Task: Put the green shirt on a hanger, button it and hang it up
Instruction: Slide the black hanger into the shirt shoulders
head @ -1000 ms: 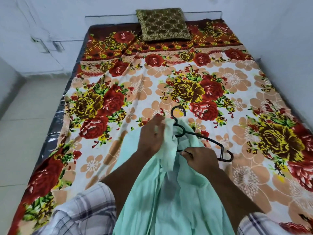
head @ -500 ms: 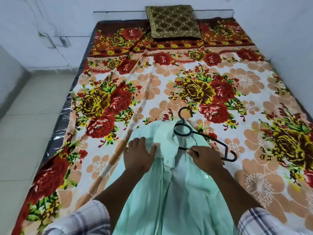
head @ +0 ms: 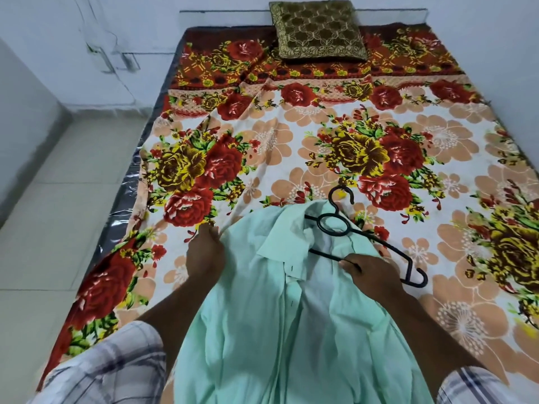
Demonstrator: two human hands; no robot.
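My right hand (head: pixel 370 269) grips the hanger (head: pixel 390 249) by its lower bar, slanted across the collar of the green shirt (head: pixel 262 316) on the bed (head: pixel 291 135); my left hand (head: pixel 205 255), pinching shoulder fabric, sits nearer its covered end.

Bright even light, soft shadows, bowed edges (wide-angle), slight blur

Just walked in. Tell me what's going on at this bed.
A person is fitting a black hanger into a green shirt spread on a flowered bedsheet. The right hand grips the hanger's lower bar; the left hand holds the shirt's edge. One hanger end is hidden under the collar, the other sticks out. The shirt front lies open.
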